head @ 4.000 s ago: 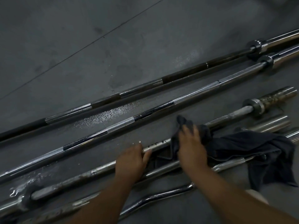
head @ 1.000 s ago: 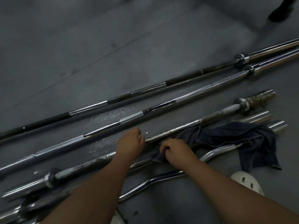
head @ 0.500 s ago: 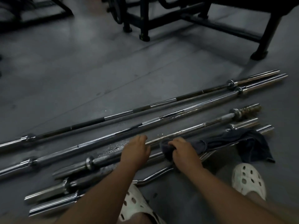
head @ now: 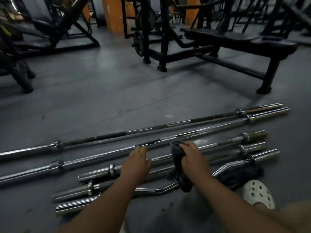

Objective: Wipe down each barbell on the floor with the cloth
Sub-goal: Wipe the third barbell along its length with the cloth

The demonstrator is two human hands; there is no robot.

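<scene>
Several barbells lie side by side on the grey floor: a long dark bar (head: pixel 168 126) farthest away, a long chrome bar (head: pixel 101 156) beside it, a shorter rusty-ended bar (head: pixel 227 142), another short bar (head: pixel 249 147) and a bent curl bar (head: pixel 158 189) nearest me. My right hand (head: pixel 193 157) grips a bunched dark cloth (head: pixel 183 179) above the short bars, just short of the long chrome bar. The cloth hangs down from my fist, and more dark cloth (head: pixel 239 175) lies under the curl bar's right end. My left hand (head: pixel 137 163) reaches over the short bars, fingertips at the long chrome bar.
A black weight bench (head: pixel 235 39) and a rack holding a weight plate (head: pixel 139 42) stand beyond the bars. Dark machine frames (head: pixel 20 64) stand at the far left, an orange pillar (head: pixel 114 14) behind. My foot in a white clog (head: pixel 257 194) is at the lower right.
The view has tilted up, showing the gym equipment. My right hand has lifted the cloth off the rusty bar toward the long chrome bar. My left hand has reached forward to it too.
</scene>
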